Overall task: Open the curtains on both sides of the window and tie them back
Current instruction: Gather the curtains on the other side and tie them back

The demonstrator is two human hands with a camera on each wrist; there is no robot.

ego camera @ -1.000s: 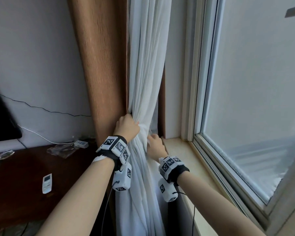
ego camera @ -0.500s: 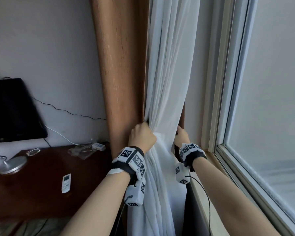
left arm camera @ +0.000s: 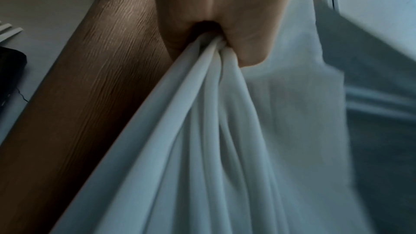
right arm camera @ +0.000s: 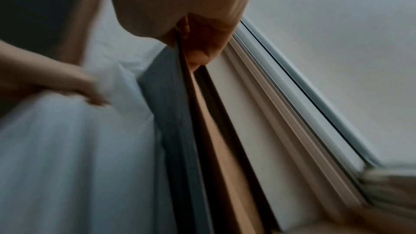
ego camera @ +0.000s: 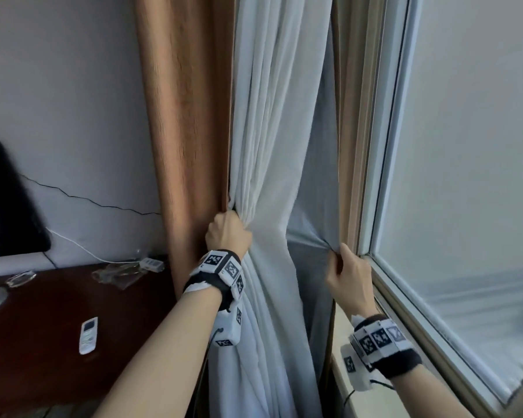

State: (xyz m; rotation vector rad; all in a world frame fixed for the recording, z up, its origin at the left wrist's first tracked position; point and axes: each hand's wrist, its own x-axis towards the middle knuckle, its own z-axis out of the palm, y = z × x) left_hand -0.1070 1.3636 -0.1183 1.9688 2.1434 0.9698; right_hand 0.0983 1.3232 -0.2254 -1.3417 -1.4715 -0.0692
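Observation:
My left hand (ego camera: 228, 233) grips the white sheer curtain (ego camera: 269, 116), bunched into folds, next to the brown drape (ego camera: 187, 116) by the wall. In the left wrist view the left hand (left arm camera: 216, 15) has its fingers curled round the white folds (left arm camera: 202, 122). My right hand (ego camera: 341, 260) pinches the edge of a second brown panel with grey lining (ego camera: 314, 182), held out beside the window frame (ego camera: 372, 176). In the right wrist view the right hand's thumb (right arm camera: 198, 56) presses that panel edge (right arm camera: 180, 113). No tie-back is visible.
A dark wooden desk (ego camera: 43, 342) stands at the left with a white remote (ego camera: 88, 334), a power strip (ego camera: 152, 262) and a black screen (ego camera: 6, 200). The window sill (ego camera: 340, 333) runs below my right wrist. The window pane (ego camera: 471, 176) fills the right.
My right hand has come out from behind the sheer curtain and moved right, drawing the lined brown panel's edge toward the window frame. My left hand keeps its grip on the bunched sheer.

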